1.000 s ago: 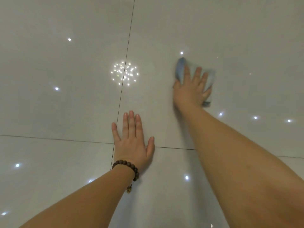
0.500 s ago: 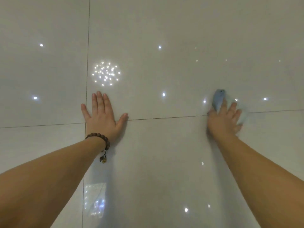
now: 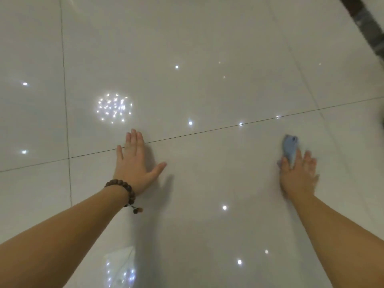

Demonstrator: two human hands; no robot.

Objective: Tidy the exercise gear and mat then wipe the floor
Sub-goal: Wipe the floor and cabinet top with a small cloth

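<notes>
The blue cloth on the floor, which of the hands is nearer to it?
Right. The right hand presses on the blue cloth, which pokes out past its fingers. The left hand lies flat on the tiled floor, well off to the cloth's left.

One head-worn wide-angle view only, aimed forward and steeply down at the tiled floor point(image 3: 207, 48) from close range. Both forearms are framed from the bottom corners.

Right hand point(image 3: 298, 175) with the blue cloth point(image 3: 289, 149) has swept from far up near the left hand's side out to the right and back toward the person; now blurred, below the tile seam; dark strip point(image 3: 367, 28) newly in view top right.
</notes>
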